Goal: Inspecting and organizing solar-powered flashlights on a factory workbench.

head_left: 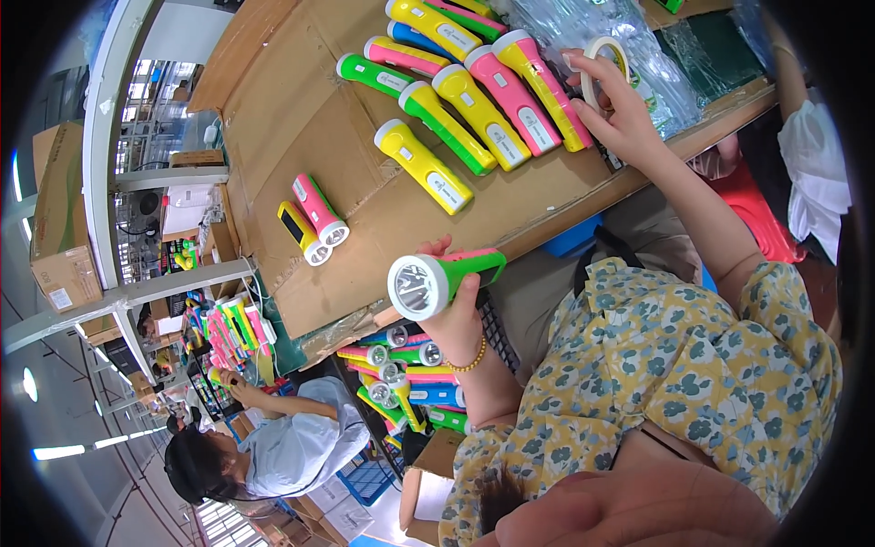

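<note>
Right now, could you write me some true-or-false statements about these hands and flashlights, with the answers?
1. The left hand holds a green-sided flashlight. True.
2. The right hand holds a blue flashlight. False: it holds a roll of tape.
3. A yellow beaded bracelet circles the left wrist. True.
4. The flashlight cluster lies on brown cardboard. True.
5. The two flashlights lying apart from that cluster are both green. False: one is a pink flashlight, the other a yellow flashlight.
</note>
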